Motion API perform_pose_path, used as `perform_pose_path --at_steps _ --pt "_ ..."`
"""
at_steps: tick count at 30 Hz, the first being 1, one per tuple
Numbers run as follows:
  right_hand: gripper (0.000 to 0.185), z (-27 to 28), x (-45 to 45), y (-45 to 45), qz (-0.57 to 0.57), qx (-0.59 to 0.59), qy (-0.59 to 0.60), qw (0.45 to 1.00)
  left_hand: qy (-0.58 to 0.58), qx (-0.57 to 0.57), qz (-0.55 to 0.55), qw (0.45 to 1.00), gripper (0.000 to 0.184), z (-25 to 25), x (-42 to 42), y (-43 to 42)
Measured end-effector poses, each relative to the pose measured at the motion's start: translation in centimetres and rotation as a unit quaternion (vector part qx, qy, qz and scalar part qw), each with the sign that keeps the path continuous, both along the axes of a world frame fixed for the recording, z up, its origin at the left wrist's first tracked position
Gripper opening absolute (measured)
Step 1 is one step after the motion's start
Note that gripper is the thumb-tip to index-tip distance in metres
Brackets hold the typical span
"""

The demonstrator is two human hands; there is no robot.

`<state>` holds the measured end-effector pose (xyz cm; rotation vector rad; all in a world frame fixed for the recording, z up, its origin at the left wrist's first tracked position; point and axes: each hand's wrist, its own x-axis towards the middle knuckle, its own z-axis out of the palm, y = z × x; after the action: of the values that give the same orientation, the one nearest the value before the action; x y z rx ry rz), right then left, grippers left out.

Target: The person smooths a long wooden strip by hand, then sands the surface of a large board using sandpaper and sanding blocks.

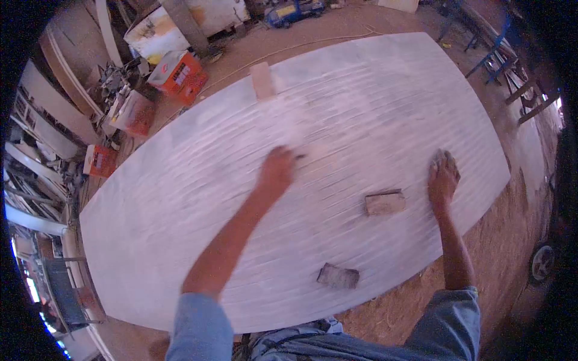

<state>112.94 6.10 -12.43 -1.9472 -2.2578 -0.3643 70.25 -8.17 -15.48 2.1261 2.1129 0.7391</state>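
Note:
A large panel with a whitish, dusty surface and long streaks lies before me. Over its middle, my left hand is closed, slightly blurred, with a small dark edge poking out beside the fingers; what it grips I cannot make out. My right hand rests on the panel towards the right edge, fingers stretched forward and dusty. Just left of it lies a folded brownish piece like sandpaper. Closer to my body is a darker folded piece. A flat pinkish rectangular piece lies at the far edge.
Orange-and-white boxlike containers stand on the floor beyond the panel's left side, near leaning boards. A blue machine sits at the back. Blue metal legs are at the far right, and a wheel is lower right.

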Motion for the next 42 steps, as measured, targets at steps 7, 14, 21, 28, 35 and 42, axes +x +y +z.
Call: perform_pose_path --at_steps 7,14,21,28,35,42 --pt "0.043 0.0 -0.4 -0.2 0.015 0.017 0.033 0.999 0.005 -0.043 0.101 0.994 0.015 3.3 -11.7 -15.9" --pt "0.044 0.5 0.0 -0.1 0.023 0.013 0.045 0.999 -0.060 0.091 -0.021 0.994 0.026 -0.6 5.3 6.1" --pt "0.042 0.0 -0.3 -0.4 0.009 0.027 0.043 0.999 -0.005 -0.031 -0.018 0.999 0.023 1.0 -1.1 -1.6" --pt "0.043 -0.8 0.0 -0.2 0.035 0.051 0.022 0.998 -0.020 -0.062 0.100 0.993 0.022 3.5 -12.4 -17.2" --pt "0.043 -0.2 0.4 0.1 0.031 0.033 0.012 0.999 -0.014 0.055 0.002 0.998 0.021 -0.7 6.3 6.5" --pt "0.048 -0.1 0.0 0.1 0.000 -0.005 0.022 1.000 0.023 0.087 -0.024 0.996 0.013 -1.5 -0.1 0.1"
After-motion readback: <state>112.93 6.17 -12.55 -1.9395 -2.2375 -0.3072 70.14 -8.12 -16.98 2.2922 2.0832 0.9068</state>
